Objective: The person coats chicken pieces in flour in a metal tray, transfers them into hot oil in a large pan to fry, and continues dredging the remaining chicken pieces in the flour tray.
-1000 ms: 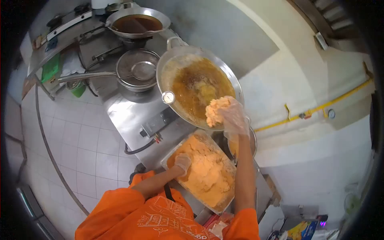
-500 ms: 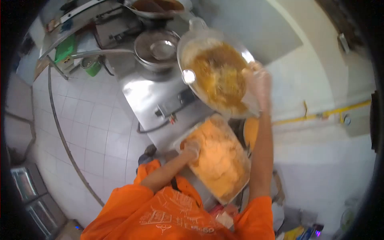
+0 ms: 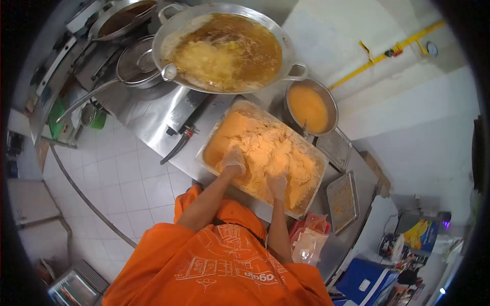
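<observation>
A clear rectangular tub (image 3: 316, 189) holds a heap of orange-tinted flour (image 3: 265, 137). My left hand (image 3: 234, 160), in a thin clear plastic glove, reaches into the flour near the tub's left side. My right hand (image 3: 277, 183), gloved the same way, is in the flour near the front edge. The flour hides the fingers of both hands, and whether they hold anything does not show. Beyond the tub, a large two-handled wok (image 3: 292, 51) contains bubbling brown oil with pale foam and pieces frying in it.
Right of the wok stands a pot of orange batter (image 3: 308, 108). A wire rack (image 3: 335, 149) and a crumb-strewn metal tray (image 3: 343, 204) lie beside the tub. Plastic bags (image 3: 309, 245) sit in front. A strainer over a bowl (image 3: 137, 66) and a second wok (image 3: 122, 23) are farther left.
My right hand has come down from over the wok's oil into the flour. My left hand stays in the tub. My view has shifted, showing the batter pot and trays more fully.
</observation>
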